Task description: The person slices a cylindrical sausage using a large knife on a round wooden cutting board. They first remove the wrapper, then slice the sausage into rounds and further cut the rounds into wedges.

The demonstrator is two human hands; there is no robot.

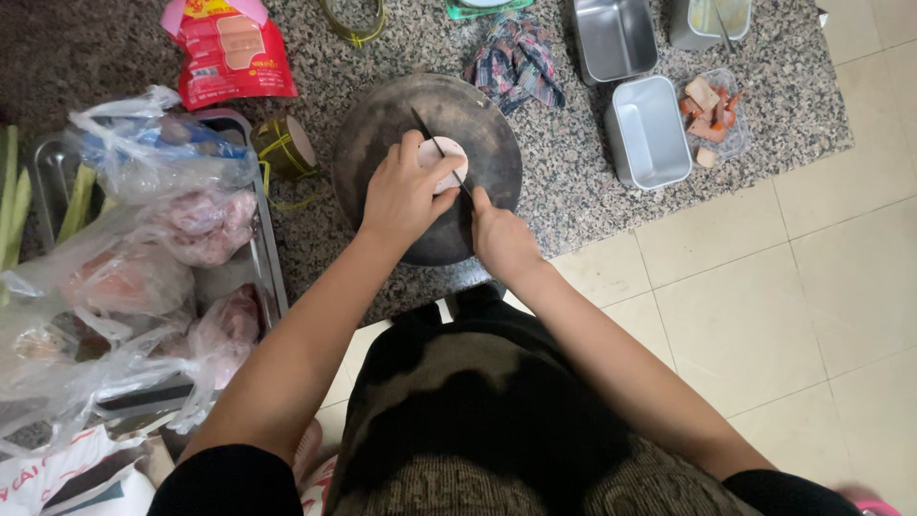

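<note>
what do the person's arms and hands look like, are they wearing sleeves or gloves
Both forearms are bare. Short black sleeves end near the elbows. The left hand and right hand wear no gloves, and no rings, watch or bracelets show.

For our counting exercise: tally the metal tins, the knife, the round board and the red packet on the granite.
Metal tins: 3
Knife: 1
Round chopping board: 1
Red packet: 1
Total: 6
</note>
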